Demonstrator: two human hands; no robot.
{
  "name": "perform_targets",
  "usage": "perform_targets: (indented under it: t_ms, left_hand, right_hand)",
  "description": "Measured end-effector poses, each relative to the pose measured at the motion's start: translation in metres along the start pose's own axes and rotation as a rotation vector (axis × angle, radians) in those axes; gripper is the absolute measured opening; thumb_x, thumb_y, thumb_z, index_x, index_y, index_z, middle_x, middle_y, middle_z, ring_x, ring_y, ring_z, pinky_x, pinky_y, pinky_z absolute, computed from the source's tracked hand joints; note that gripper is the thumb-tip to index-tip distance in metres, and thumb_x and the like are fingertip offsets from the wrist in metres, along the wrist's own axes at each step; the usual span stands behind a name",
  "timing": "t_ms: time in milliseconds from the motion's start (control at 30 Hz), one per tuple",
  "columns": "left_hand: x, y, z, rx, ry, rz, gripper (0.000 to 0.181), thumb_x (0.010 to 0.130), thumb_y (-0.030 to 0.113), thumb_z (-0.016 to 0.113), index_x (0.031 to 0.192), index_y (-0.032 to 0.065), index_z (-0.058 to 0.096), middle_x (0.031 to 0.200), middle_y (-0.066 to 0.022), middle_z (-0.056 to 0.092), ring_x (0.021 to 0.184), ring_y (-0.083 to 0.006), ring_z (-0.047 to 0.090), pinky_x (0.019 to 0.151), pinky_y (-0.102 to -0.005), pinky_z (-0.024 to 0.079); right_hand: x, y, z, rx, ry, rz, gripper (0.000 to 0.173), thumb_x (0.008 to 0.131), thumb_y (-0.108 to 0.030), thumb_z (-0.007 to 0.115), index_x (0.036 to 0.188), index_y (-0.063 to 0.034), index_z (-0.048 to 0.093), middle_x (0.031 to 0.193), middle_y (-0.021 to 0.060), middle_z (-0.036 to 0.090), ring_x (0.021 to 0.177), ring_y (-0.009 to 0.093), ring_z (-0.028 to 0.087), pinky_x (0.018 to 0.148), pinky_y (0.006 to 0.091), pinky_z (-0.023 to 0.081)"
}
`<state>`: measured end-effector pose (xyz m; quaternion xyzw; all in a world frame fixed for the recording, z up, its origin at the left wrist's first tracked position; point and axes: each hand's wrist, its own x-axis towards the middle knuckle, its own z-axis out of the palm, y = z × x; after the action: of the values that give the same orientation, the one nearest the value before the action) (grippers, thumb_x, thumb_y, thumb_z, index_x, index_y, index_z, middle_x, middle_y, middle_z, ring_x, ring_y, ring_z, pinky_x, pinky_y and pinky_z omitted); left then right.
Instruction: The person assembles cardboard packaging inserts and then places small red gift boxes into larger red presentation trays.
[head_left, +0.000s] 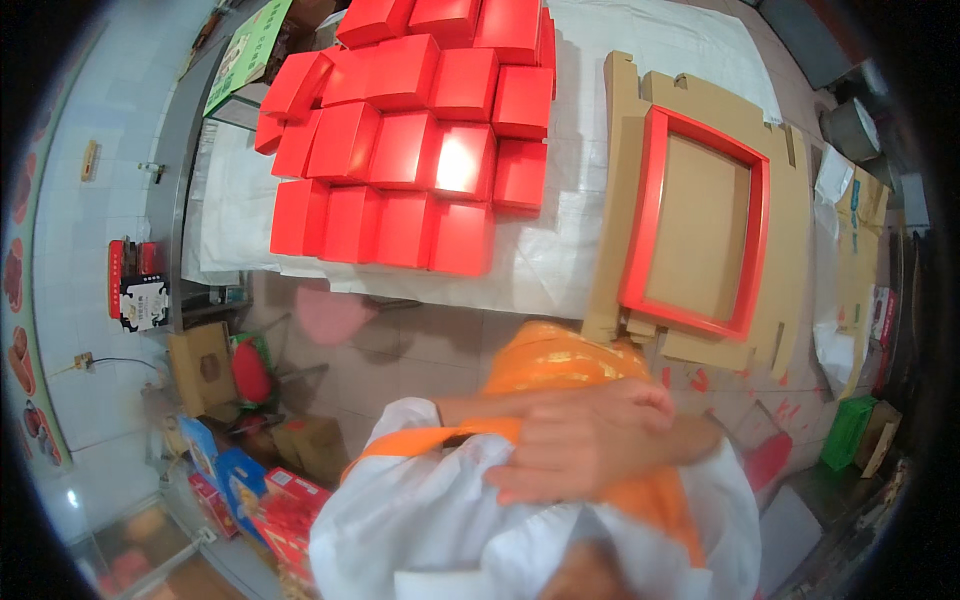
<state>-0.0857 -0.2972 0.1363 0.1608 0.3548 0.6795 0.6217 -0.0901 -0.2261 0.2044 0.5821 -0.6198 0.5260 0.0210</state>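
Observation:
My forearms are crossed in front of my orange apron (559, 352) and white sleeves. My right hand (551, 454) reaches leftward over my chest, holding nothing, its blurred fingers somewhat apart. Beyond it, my left hand (630, 394) lies near the right wrist with its fingers curled; whether it grips the wrist is unclear. In front of me, several rows of red boxes (405, 146) are stacked on a white sheet (532, 259) over a table. Right of them, a red rectangular frame (636, 225), its middle showing brown board, lies on flattened cardboard (787, 225).
A green printed box (244, 56) stands beyond the table's left end. Printed cartons (289, 510) and a brown cardboard box (201, 367) sit at left. Red stools (330, 311) are under the table edge and at right. A green crate (847, 433) is far right; red scraps litter the floor.

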Motion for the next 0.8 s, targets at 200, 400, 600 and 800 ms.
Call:
perform_targets:
  t_ms: [200,400,600,800]
  left_hand:
    - [0.006,0.012,-0.006,-0.116,0.046,-0.055,0.017,0.086,0.021,0.058,0.082,0.0041,0.055,0.082,0.0014,0.052,0.076,-0.0065,0.047,0.066,-0.0232,0.04]
    - [-0.002,0.009,-0.05,-0.334,0.389,0.189,0.023,0.085,0.027,0.059,0.093,0.0059,0.054,0.089,-0.0027,0.054,0.084,-0.0109,0.051,0.075,-0.0277,0.042]
    - [0.032,-0.04,-0.221,-0.635,1.387,0.459,0.046,0.079,0.043,0.063,0.111,0.014,0.048,0.097,-0.0014,0.053,0.09,-0.0129,0.051,0.083,-0.0401,0.039]
    - [0.02,-0.041,-0.326,-0.748,1.307,0.513,0.067,0.073,0.061,0.059,0.123,0.0198,0.044,0.121,-0.0041,0.045,0.108,-0.0213,0.041,0.092,-0.0469,0.029]
  right_hand:
    - [-0.015,0.006,-0.006,0.102,0.165,0.014,0.017,0.066,-0.009,0.062,0.082,-0.0061,0.058,0.068,0.0014,0.046,0.057,0.015,0.045,0.051,0.0267,0.035]
    - [-0.067,0.035,-0.014,-0.003,0.291,0.225,0.012,0.07,-0.006,0.062,0.082,-0.0045,0.061,0.07,0.0035,0.051,0.063,0.018,0.051,0.056,0.0287,0.04]
    - [-0.131,0.193,-0.024,0.56,0.839,1.134,0.03,0.089,-0.016,0.052,0.117,-0.0035,0.049,0.111,0.0048,0.055,0.1,0.014,0.052,0.088,0.0287,0.041]
    - [-0.129,0.344,-0.03,0.252,0.51,1.343,0.066,0.081,-0.036,0.063,0.128,0.0007,0.036,0.127,0.0133,0.044,0.113,0.021,0.047,0.094,0.0325,0.038]
